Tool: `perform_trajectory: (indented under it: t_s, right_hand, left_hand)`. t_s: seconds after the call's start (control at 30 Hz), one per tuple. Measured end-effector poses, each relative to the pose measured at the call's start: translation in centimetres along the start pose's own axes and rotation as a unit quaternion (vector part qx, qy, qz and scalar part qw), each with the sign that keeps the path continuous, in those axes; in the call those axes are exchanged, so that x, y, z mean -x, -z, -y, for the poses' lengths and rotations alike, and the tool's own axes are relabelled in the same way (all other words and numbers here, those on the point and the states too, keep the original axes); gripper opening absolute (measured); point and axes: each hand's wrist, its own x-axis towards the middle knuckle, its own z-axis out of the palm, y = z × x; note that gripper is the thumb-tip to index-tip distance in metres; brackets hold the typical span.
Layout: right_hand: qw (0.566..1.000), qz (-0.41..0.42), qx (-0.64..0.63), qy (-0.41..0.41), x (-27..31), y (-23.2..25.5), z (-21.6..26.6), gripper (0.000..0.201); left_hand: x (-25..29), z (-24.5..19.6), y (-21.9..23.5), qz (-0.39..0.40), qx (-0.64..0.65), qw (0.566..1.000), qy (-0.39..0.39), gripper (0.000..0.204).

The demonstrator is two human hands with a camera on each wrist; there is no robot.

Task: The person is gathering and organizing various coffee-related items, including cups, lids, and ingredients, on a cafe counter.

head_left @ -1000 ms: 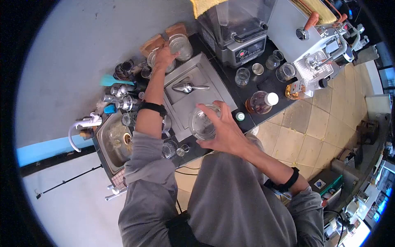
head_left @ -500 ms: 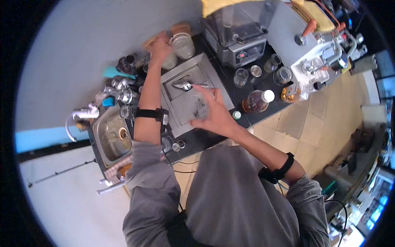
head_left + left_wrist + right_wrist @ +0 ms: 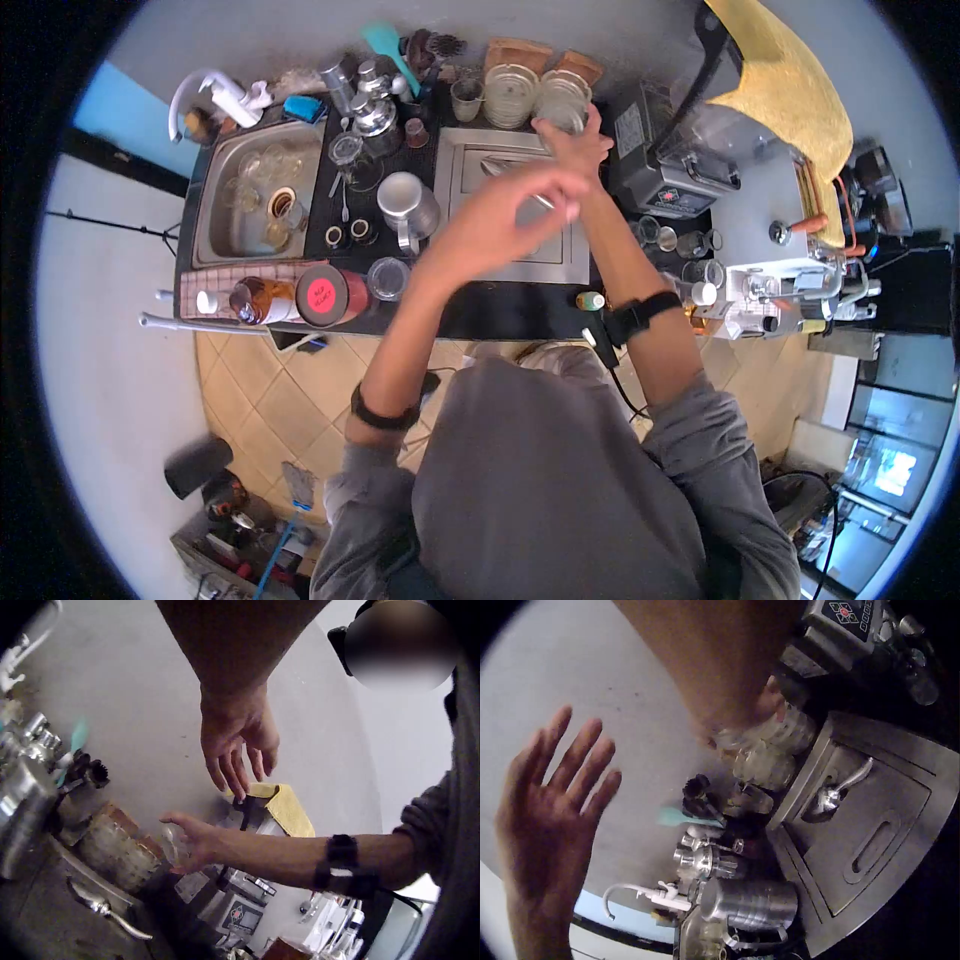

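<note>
Head view: right hand (image 3: 577, 152) is at the back of the bench (image 3: 500, 318), right up against the right glass jar (image 3: 562, 97). Left glass jar (image 3: 511, 97) just beside it, blender (image 3: 650, 165) on the other side. In the left wrist view the right grip has thumb and fingers spread around a clear glass piece (image 3: 171, 846), pinching it at the sides. Key relation: piece sits inside the right grip, jar directly beyond or below it; whether the piece rests on the jar or is just above, can't tell, glass over glass. Piece looks round, no clear long axis; jar stands upright. Right hand is clearly the nearer one.

Left hand (image 3: 500, 222) is blurred in the head view, nearer the body, over the steel tray (image 3: 572, 255). Right wrist view shows its fingers straight and fanned, holding nothing; well apart from the piece.
</note>
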Motion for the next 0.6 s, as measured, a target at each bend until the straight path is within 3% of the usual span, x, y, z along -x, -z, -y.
perform_trajectory:
  t_s: [0.03, 0.13, 0.2, 0.3, 0.37, 0.4, 0.43, 0.6]
  right_hand:
    - [0.998, -0.029, 0.058, 0.007, -1.2, -0.7, -0.1, 0.116]
    - [0.981, -0.071, 0.178, 0.021, -4.7, -2.6, -0.3, 0.122]
    - [0.959, -0.093, 0.268, 0.002, -6.1, -3.5, -0.1, 0.125]
    - [0.955, -0.117, 0.272, -0.022, -8.3, -4.4, -0.6, 0.124]
    - [0.943, -0.131, 0.305, 0.004, -9.4, -4.7, -0.6, 0.122]
    - [0.946, -0.12, 0.3, -0.027, -9.9, -4.8, -0.7, 0.122]
    - [0.948, -0.112, 0.293, -0.058, -10.5, -4.7, -0.6, 0.122]
    - [0.939, -0.105, 0.323, -0.059, -13.0, -4.8, -1.2, 0.122]
  left_hand:
    - [2.0, -0.2, 0.3, 0.038, 0.005, 0.999, 0.03, 0.025]
    - [7.9, 0.9, -0.1, 0.006, 0.005, 0.999, 0.032, 0.028]
    - [11.5, 1.0, 0.1, -0.006, 0.075, 0.988, 0.132, 0.029]
    - [15.3, 0.4, 0.4, -0.05, 0.13, 0.974, 0.179, 0.03]
    - [16.8, 0.2, 0.7, -0.067, 0.125, 0.975, 0.173, 0.031]
    - [17.4, 0.2, 0.8, -0.077, 0.118, 0.976, 0.168, 0.033]
    - [17.8, 0.3, 0.9, -0.081, 0.122, 0.975, 0.165, 0.033]
    - [18.3, 0.7, 1.6, -0.089, 0.123, 0.965, 0.212, 0.03]
